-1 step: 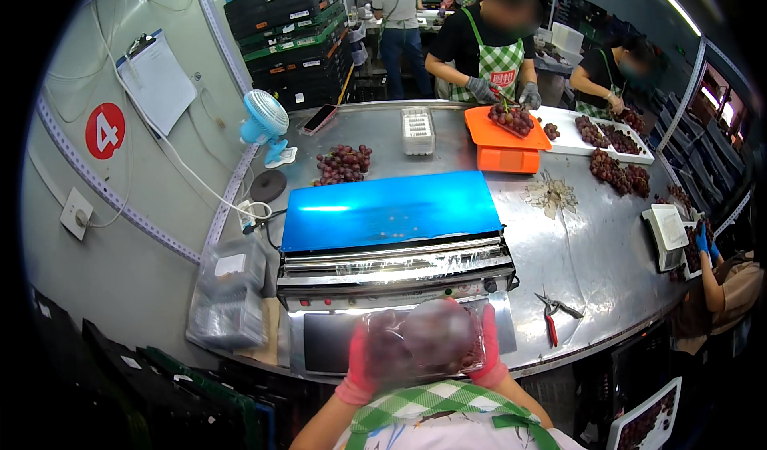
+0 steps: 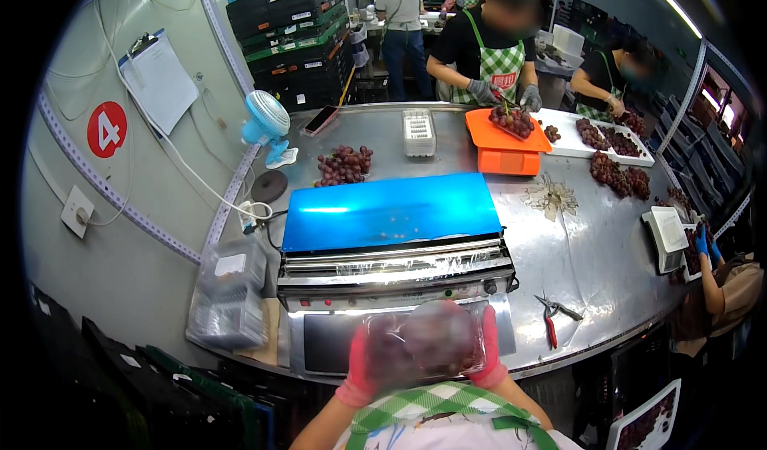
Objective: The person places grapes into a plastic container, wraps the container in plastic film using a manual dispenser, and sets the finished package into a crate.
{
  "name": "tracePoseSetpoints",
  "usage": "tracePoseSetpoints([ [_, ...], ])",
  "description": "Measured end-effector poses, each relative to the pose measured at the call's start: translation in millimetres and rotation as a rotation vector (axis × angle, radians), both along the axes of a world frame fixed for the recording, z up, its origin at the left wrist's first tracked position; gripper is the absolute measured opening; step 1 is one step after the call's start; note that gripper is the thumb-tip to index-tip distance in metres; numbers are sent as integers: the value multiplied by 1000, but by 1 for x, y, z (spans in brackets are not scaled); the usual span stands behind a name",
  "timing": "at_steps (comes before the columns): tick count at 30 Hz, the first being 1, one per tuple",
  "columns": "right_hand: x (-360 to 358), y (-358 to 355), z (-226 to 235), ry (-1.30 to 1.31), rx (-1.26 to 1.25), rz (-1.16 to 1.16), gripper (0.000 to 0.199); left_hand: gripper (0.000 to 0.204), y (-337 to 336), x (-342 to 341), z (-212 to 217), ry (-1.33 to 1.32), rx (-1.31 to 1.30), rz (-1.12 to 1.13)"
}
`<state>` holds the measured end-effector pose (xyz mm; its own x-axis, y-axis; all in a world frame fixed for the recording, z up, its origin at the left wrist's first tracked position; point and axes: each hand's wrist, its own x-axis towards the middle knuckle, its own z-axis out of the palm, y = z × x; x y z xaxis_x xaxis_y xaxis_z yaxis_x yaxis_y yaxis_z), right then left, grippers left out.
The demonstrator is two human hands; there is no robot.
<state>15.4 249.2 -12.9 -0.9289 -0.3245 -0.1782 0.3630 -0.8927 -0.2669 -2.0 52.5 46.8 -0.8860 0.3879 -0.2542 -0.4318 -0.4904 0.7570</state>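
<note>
At nine o'clock a pale wall (image 2: 120,234) carries a clipboard with paper (image 2: 157,83), a round red sign (image 2: 106,129) and a white socket (image 2: 77,210), with a cord running down toward the bench. Just right of it, at the left edge of the curved steel table (image 2: 591,250), lies a stack of clear plastic trays (image 2: 228,294), and up toward eleven o'clock stand a small blue desk fan (image 2: 268,122) and a loose bunch of dark grapes (image 2: 343,165). Behind these, at twelve o'clock, dark crates (image 2: 296,35) are piled against the wall. The middle of the table holds a film-wrapping machine with a bright blue top (image 2: 391,210) and a roll of clear film across its front. At six o'clock, close to the camera, the left hand (image 2: 363,366) and the right hand (image 2: 486,350), both in pink gloves, clasp the two ends of a wrapped clear tray of dark grapes (image 2: 423,342) above the machine's front plate; the fingers curl round its edges and press against it. Right of that, at about five o'clock, red-handled scissors (image 2: 551,314) lie on the steel. At one o'clock an orange scale (image 2: 507,142) bears grapes, tended by a person in a green checked apron (image 2: 487,43); a white board (image 2: 607,142) with more bunches sits at two o'clock, and a blue-gloved hand (image 2: 703,242) works at three o'clock.
</note>
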Motion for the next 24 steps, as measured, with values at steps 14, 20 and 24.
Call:
tracePoseSetpoints([
  [14,-9,-25,-37,648,1541,-214,66,44,16,-4,-38,353,-65,103],
  [20,-33,-9,7,153,-286,175,69,45,-8,-5,-10,34,480,-7],
  [24,-38,-30,43,-6,46,315,72,37,-26,6,-9,68,497,174],
])
